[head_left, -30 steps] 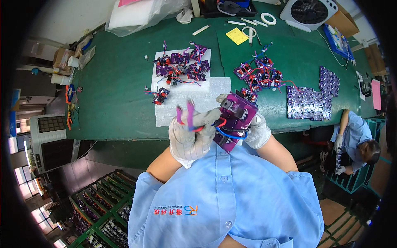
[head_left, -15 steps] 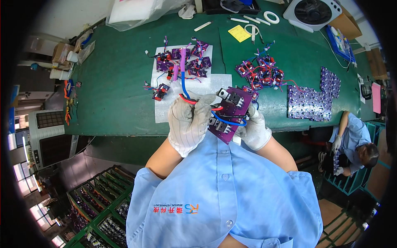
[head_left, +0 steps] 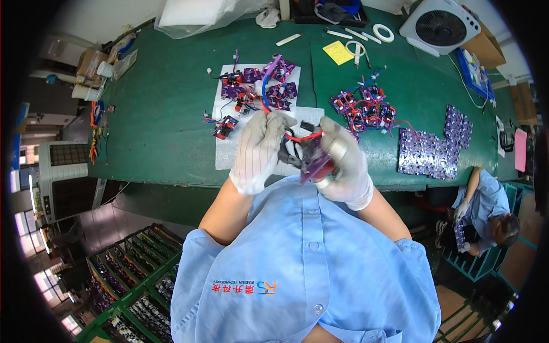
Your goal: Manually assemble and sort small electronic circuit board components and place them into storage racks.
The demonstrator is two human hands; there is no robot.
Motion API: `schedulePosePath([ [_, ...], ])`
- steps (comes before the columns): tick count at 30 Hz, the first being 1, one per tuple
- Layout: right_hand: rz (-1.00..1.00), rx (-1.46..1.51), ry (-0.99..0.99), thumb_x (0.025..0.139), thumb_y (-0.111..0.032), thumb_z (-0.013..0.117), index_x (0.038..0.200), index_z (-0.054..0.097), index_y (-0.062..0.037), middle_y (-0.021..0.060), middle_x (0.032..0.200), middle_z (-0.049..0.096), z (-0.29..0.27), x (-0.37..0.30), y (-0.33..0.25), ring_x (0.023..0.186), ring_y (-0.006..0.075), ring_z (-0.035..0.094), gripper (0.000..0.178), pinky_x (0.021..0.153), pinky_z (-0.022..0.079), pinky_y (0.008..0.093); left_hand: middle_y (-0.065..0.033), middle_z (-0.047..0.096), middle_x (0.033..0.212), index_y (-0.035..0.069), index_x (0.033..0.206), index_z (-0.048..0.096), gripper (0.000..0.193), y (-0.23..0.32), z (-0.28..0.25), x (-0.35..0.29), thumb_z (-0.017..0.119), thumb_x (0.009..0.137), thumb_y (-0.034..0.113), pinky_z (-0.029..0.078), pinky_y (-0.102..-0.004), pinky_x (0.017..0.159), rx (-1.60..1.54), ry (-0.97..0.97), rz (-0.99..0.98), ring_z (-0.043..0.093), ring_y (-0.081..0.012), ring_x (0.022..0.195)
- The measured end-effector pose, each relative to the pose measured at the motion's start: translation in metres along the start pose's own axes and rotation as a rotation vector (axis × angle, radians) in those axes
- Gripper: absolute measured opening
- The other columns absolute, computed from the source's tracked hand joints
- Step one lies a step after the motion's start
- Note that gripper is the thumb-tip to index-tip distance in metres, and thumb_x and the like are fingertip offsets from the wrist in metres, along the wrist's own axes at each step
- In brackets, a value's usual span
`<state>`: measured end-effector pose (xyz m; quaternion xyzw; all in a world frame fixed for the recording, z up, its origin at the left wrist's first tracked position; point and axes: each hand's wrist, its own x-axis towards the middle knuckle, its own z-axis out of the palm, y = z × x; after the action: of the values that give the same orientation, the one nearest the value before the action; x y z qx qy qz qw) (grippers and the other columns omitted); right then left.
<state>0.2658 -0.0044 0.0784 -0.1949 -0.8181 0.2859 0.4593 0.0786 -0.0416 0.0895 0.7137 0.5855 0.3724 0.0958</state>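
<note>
In front of my chest I hold a purple circuit board [head_left: 313, 166], now tilted steeply and blurred by motion. My right hand [head_left: 346, 171], in a white glove, grips it by its right side. My gloved left hand [head_left: 257, 150] is closed on the board's wires [head_left: 265, 91], red and blue with purple sleeve ends, which stick up beyond its fingertips. A red wire runs between both hands across the top of the board. Just beyond my hands, wired purple boards [head_left: 277, 94] lie in a pile on a white foam sheet [head_left: 229, 146].
On the green table [head_left: 166, 114], another pile of wired boards [head_left: 366, 108] and panels of purple boards [head_left: 429, 150] lie to the right. A yellow note [head_left: 338, 52], tape rolls [head_left: 383, 33] and a fan [head_left: 440, 27] stand farther back. A co-worker [head_left: 486, 200] sits at right; green racks [head_left: 134, 286] are lower left.
The board has turned from facing up to a steep tilt in my right hand. My left hand has shifted slightly, and the wires now lean to the right. The whole view has moved a little.
</note>
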Motion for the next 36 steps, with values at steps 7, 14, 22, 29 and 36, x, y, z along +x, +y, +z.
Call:
schedulePosePath([
  [7,-0.131,-0.104,-0.048,0.056,-0.004,0.066,0.103,0.057,-0.0025,0.0282,0.12,0.048,0.017,-0.012,0.005,0.069,0.0311,0.064,0.048,0.045,0.048,0.0306,-0.0086,0.057,0.085,0.0,0.096,0.057,0.025,0.013,0.003,-0.012,0.04,0.095,0.019,0.047,-0.0315,0.073,-0.639,0.29,-0.412,0.056,-0.0166,0.087],
  [14,0.656,0.719,0.106,0.085,-0.031,0.049,0.12,0.044,0.0008,0.0132,0.111,0.056,0.005,0.001,-0.002,0.044,0.0093,0.04,0.047,0.042,0.033,0.0202,-0.0157,0.053,0.091,-0.005,0.096,0.051,0.028,0.004,0.0,-0.019,0.043,0.095,0.023,0.049,-0.0343,0.073,-0.941,0.364,-0.047,0.06,-0.0216,0.077],
  [22,1.063,1.357,-0.147,0.08,-0.072,0.041,0.118,0.05,-0.0067,0.0012,0.074,0.057,0.016,-0.003,0.003,0.042,0.0035,0.04,0.076,0.037,0.029,0.0158,-0.0158,0.059,0.084,-0.004,0.093,0.056,0.031,0.013,-0.001,-0.016,0.046,0.093,0.025,0.049,-0.0338,0.074,-1.007,0.256,-0.096,0.062,-0.0219,0.071],
  [29,0.637,0.942,0.121,0.067,-0.018,0.076,0.117,0.046,-0.0031,0.0143,0.108,0.053,0.015,0.012,-0.018,0.098,0.0275,0.059,0.06,0.075,0.051,0.0323,-0.0133,0.063,0.087,-0.005,0.096,0.059,0.026,0.024,-0.023,-0.012,0.043,0.09,0.014,0.049,-0.0291,0.073,-0.673,0.146,-0.156,0.062,-0.0193,0.08],
  [36,0.125,-0.048,-0.275,0.065,-0.02,0.073,0.11,0.051,-0.0035,0.0188,0.11,0.053,0.008,-0.003,-0.004,0.079,0.0342,0.062,0.053,0.064,0.052,0.0343,-0.001,0.051,0.064,0.001,0.09,0.06,0.03,-0.003,-0.017,-0.003,0.041,0.095,0.025,0.036,-0.0227,0.05,-0.739,0.061,-0.673,0.044,-0.0067,0.055],
])
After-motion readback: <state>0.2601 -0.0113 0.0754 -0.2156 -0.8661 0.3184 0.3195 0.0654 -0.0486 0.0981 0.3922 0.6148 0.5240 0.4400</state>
